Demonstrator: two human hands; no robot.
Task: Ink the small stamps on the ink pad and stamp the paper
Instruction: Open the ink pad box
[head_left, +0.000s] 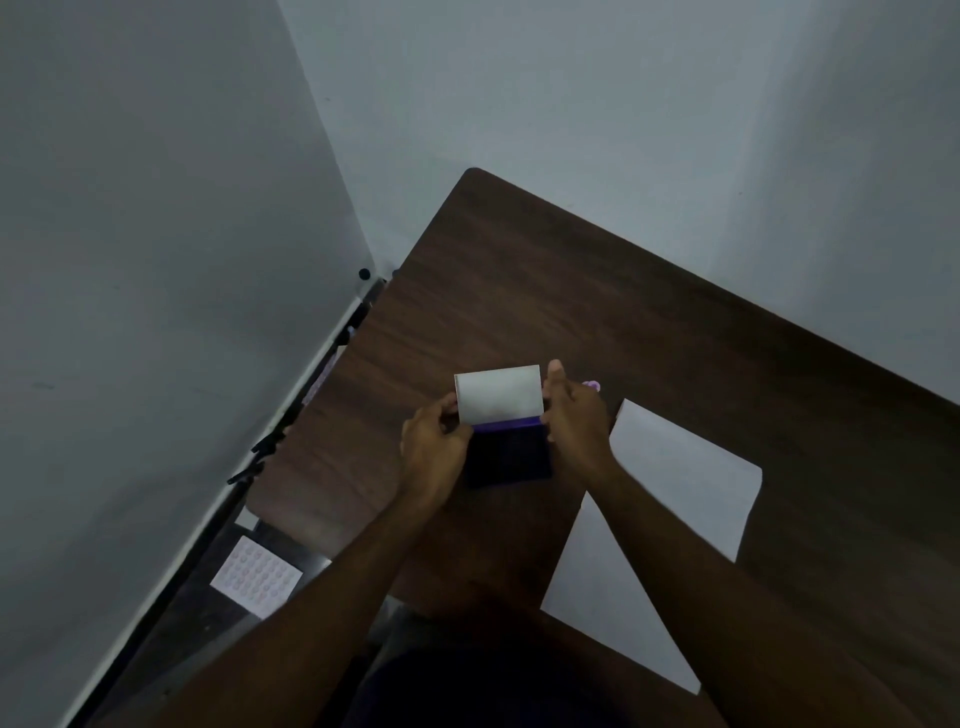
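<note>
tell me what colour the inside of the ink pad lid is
White, standing open above the dark purple ink pad; the lid shows best in the head view.

Purple ink pad (511, 457), white lid (498, 395)

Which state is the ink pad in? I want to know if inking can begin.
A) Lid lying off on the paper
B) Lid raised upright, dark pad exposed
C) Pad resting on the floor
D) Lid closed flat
B: both hands, left and right, hold the ink pad on the table, its white lid standing upright.
</note>
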